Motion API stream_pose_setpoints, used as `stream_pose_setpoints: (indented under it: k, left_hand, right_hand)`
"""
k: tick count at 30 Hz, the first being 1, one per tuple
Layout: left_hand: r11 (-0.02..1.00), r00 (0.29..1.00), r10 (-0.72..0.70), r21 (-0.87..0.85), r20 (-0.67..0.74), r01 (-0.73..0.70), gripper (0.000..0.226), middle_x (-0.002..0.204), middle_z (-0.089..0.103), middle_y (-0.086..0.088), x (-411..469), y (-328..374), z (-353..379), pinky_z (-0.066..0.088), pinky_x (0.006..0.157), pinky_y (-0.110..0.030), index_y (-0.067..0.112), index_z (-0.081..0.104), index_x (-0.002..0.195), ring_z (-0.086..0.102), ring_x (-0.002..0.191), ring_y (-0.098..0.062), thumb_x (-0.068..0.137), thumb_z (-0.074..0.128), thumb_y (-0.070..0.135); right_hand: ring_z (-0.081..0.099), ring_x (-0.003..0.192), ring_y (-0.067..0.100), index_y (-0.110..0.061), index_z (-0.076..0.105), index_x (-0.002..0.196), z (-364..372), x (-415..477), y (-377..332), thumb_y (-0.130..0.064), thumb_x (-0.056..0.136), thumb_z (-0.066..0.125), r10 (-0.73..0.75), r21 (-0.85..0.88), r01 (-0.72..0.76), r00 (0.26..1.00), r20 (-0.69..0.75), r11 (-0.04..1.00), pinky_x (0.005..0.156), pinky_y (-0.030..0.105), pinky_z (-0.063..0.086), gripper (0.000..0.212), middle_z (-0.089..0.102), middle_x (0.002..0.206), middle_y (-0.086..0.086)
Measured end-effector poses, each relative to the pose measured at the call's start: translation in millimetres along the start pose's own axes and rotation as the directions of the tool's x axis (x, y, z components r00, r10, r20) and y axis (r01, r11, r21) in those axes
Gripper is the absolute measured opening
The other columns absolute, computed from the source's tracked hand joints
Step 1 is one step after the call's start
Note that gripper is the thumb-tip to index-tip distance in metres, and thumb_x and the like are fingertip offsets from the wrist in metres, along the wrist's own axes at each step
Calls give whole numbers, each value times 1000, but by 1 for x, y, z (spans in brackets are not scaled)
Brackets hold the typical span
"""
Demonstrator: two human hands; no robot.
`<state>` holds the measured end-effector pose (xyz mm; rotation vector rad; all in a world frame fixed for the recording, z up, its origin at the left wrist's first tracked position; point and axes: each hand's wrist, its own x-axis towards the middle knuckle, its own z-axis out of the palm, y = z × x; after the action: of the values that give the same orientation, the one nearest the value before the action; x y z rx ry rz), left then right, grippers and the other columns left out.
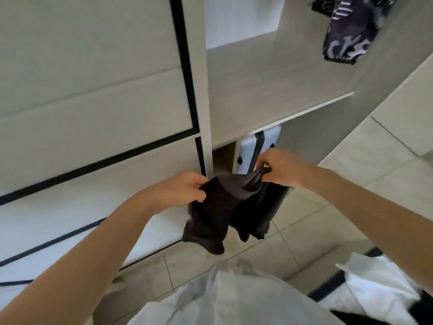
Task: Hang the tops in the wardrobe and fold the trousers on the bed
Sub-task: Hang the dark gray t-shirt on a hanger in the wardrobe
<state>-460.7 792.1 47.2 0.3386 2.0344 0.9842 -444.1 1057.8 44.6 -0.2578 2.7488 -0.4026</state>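
I hold a dark grey garment up in front of the open wardrobe. My left hand grips its left edge. My right hand pinches a bunched part of it at the top right. The cloth hangs crumpled below both hands, above the tiled floor. What kind of garment it is I cannot tell. A dark patterned top hangs inside the wardrobe at the upper right.
A pale suitcase stands in the wardrobe's lower compartment behind the garment. Closed white wardrobe doors with black trim fill the left. White bedding lies at the lower right, and light floor tiles lie beneath.
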Motion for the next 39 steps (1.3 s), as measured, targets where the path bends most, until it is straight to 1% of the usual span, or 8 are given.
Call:
stream_pose_setpoints:
  k: [3,7,12,17,24,27,34,39]
  left_hand:
    - [995,997,71,-68,-28,-73,31,84,64,-24,13,21,8,46,80,-41,-5,63,90,61,82,-33,65,49,4]
    - [983,996,1,-182,-88,-17,21,63,41,2,44,68,18,29,63,-33,20,47,59,38,77,-20,70,53,4]
    - [966,969,49,-233,-244,-108,29,88,77,5,72,117,35,57,80,-28,24,74,86,73,84,-9,73,79,49]
    - [987,860,63,-97,-506,-129,25,71,74,0,103,163,38,58,74,-36,15,73,73,71,71,-15,70,86,36]
    - [989,801,138,128,-583,-78,34,73,65,-23,129,218,40,43,63,-33,-7,67,78,62,67,-29,83,71,27]
    - [962,775,216,266,-594,-64,32,64,54,-13,132,234,32,35,61,-31,-3,58,69,51,63,-21,89,60,22]
    - [900,645,340,436,-684,-11,28,64,50,-6,136,242,8,32,58,-35,13,48,66,48,65,-24,93,43,11]
    - [870,643,397,493,-655,-35,36,76,62,-10,144,240,1,36,63,-30,15,61,76,55,77,-26,77,41,-15]
  right_hand:
    - [47,77,18,-26,45,70,-10,-4,18,-16,83,67,35,29,-34,998,-61,999,57,21,31,27,45,77,-5]
    - [52,80,27,-14,51,78,-21,-10,43,-16,82,64,96,58,-91,992,-83,994,72,35,40,14,52,86,6]
    - [47,74,22,-12,50,77,-42,-6,80,-32,84,70,111,81,-100,983,-146,992,63,31,29,29,50,73,1]
    - [50,77,17,-28,45,76,-79,0,131,-39,74,79,37,164,-13,989,-146,986,57,24,32,36,52,78,-8]
    - [54,75,26,-20,54,82,-126,8,193,-66,74,65,-67,-217,59,997,-31,974,64,33,44,48,51,71,-1]
    - [49,79,27,-21,47,92,-143,10,211,-57,87,58,-29,-322,36,999,25,946,69,34,44,38,45,79,1]
    - [53,69,24,-18,43,72,-176,23,239,-31,91,58,90,-285,-58,991,101,957,61,30,42,28,51,74,4]
    - [47,61,20,-11,45,68,-193,26,243,-35,96,56,168,-19,-170,983,-72,985,58,30,38,38,48,68,6]
